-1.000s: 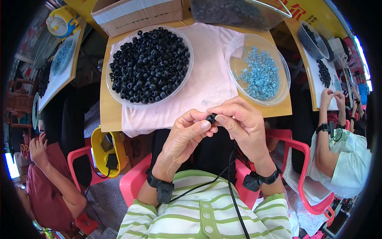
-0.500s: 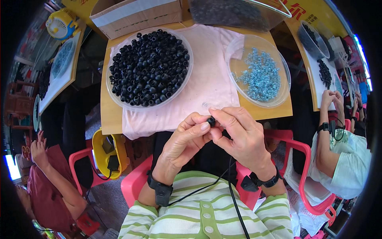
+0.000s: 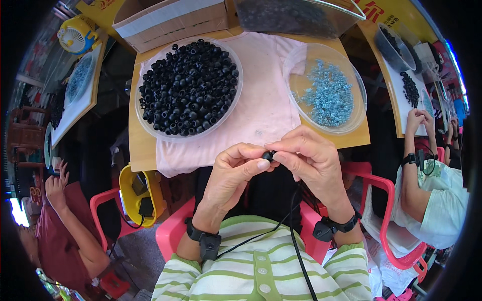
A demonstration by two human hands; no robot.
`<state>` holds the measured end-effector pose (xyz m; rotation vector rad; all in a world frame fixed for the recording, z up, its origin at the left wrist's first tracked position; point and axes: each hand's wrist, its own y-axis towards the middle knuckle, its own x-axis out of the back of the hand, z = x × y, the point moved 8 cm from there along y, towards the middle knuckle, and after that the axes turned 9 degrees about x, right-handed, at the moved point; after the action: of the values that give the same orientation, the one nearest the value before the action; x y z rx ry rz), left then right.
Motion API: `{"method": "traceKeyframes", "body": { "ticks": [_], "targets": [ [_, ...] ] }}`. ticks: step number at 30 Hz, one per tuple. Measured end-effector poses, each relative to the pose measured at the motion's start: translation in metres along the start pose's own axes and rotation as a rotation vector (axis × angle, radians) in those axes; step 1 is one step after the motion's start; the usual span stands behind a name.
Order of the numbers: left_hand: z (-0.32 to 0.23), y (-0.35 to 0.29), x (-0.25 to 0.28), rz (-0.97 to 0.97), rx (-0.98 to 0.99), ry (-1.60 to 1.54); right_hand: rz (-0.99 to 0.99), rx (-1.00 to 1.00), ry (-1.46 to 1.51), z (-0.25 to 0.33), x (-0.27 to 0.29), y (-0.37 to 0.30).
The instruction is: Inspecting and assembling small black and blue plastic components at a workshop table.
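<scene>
In front of my chest, a small black round plastic bead (image 3: 268,155) sits between my two hands. My left hand (image 3: 232,173) is closed, pinching it with thumb and index finger. From the other side, the thumb and index fingertips of my right hand (image 3: 314,165) close on the same bead; anything smaller between them is hidden. Ahead to the left, a round clear tray (image 3: 240,95) is heaped with black hollow beads (image 3: 188,85). A second round clear tray (image 3: 301,65) on the right carries tiny pale blue pieces (image 3: 329,95), perhaps little coils.
A pink cloth (image 3: 261,90) covers part of the wooden table (image 3: 346,138). Behind stand a cardboard box (image 3: 173,25) and a clear bin (image 3: 291,17). Beside my pink chair (image 3: 168,231) is a yellow bin (image 3: 155,195). People sit at tables on both sides.
My right hand's fingers have shifted and now pinch the bead at its right side. The bead has turned a little between the fingertips. The left hand keeps its pinch.
</scene>
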<state>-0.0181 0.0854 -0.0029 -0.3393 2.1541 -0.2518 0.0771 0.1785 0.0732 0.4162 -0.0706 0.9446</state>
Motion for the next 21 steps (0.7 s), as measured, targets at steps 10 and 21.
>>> {"method": "traceKeyframes", "body": {
  "ticks": [10, 21],
  "targets": [
    [-0.002, 0.000, -0.005, 0.052, 0.006, 0.019, -0.050, 0.020, 0.019, 0.002, 0.001, 0.000],
    [0.012, 0.005, -0.005, 0.094, 0.127, -0.164, -0.070, 0.308, -0.481, 0.026, -0.006, -0.003]
  ]
}}
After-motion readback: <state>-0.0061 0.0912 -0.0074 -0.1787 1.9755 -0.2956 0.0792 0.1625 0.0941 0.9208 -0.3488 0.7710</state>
